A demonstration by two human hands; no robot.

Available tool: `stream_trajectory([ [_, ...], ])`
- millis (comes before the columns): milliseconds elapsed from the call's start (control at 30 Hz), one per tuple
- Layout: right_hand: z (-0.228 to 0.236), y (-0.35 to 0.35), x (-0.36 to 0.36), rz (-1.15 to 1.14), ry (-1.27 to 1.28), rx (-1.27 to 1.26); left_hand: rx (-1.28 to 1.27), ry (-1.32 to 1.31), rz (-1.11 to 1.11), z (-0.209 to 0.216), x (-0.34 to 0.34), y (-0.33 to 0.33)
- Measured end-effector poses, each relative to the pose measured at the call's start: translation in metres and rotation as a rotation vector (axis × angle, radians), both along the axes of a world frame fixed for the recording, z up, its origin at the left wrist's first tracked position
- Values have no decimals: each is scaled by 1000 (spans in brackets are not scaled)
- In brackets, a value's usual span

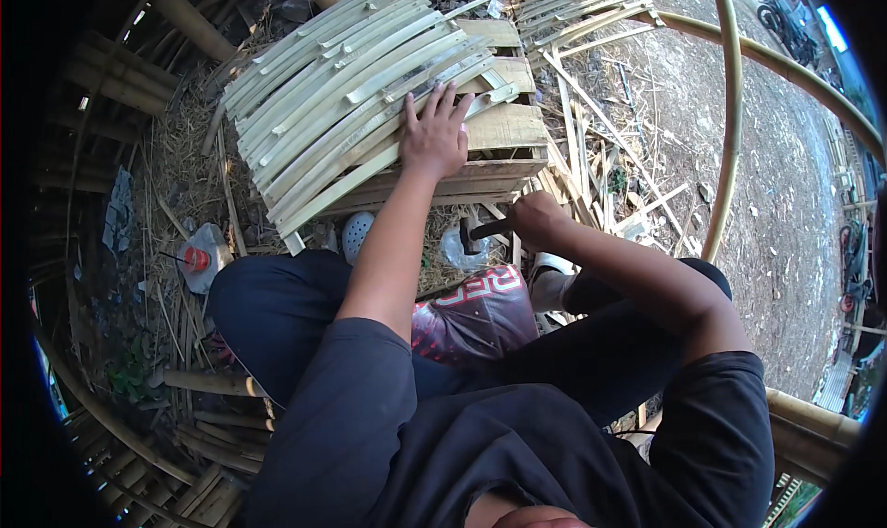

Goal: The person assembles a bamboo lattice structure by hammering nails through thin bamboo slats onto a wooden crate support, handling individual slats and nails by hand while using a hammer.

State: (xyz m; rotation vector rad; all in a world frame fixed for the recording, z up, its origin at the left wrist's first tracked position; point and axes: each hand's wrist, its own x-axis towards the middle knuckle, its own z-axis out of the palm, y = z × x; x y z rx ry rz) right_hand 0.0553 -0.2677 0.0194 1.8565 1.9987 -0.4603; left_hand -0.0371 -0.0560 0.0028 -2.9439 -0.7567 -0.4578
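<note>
A panel of pale split-bamboo slats (pixel 323 94) lies across a low wooden crate-like stand (pixel 499 126) in front of me. My left hand (pixel 434 135) rests on the panel's right part, fingers spread over the slats. In my right hand (pixel 539 219) is a hammer (pixel 476 236), gripped by its handle. Its head hangs to the left of my fist, just below the stand's near edge and apart from the slats. My right fingers are wrapped round the handle.
A second slatted panel (pixel 577 6) lies at the far right. Loose bamboo strips (pixel 582 149) litter the ground beside the stand. A clear plastic container (pixel 459 248) sits between my feet. At left stands a red cup (pixel 195 259) with a straw. An upright bamboo pole (pixel 730 131) rises at right.
</note>
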Motion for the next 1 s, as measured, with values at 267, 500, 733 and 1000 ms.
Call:
stream_trajectory([
  [267,180,-50,75,-397,112,-216,-63,-13,-17,5,1,-4],
  [500,158,-41,67,-1172,950,215,-66,-24,-10,1,-4,0],
  [733,66,-11,89,-1394,1117,231,-36,-26,-14,7,3,-5],
  [1000,67,-13,82,-1367,1009,257,-47,-12,-6,6,-1,-5],
])
